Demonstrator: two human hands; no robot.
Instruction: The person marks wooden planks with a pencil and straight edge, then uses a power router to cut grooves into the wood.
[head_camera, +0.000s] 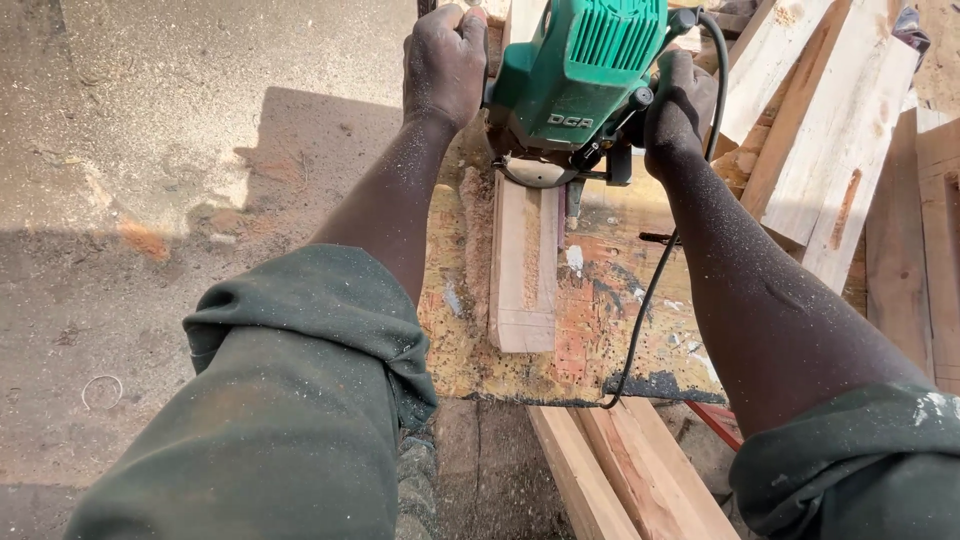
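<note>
A green electric router (580, 75) is held down on the far end of a pale wooden workpiece (525, 265), its round base plate resting on the top face of the wood. The tool is gripped from both sides: the left hand (445, 65) is closed tight around the left handle, the fingers curled fully over it, and the right hand (680, 105) is wrapped just as firmly around the right handle, with no gap visible between fingers and grip. A shallow channel, filled with shavings, is seen running along the workpiece from beneath the base plate toward the wrists. The cutter itself is hidden under the base, so its depth cannot be told. The black power cord (650, 290) is trailed from beside the right fingers, down along the right forearm and over the near edge of the paint-stained board (600, 340) on which the workpiece lies. Beyond the right hand, rough planks (840, 140) are stacked; below the board, more timber (620, 470) is laid. Fine sawdust is scattered over both forearms and the rolled green sleeves (300, 400). For a clean cut, the base would best be kept flat, pressure shared evenly between both handles, and the cord kept clear of the cutting line.
</note>
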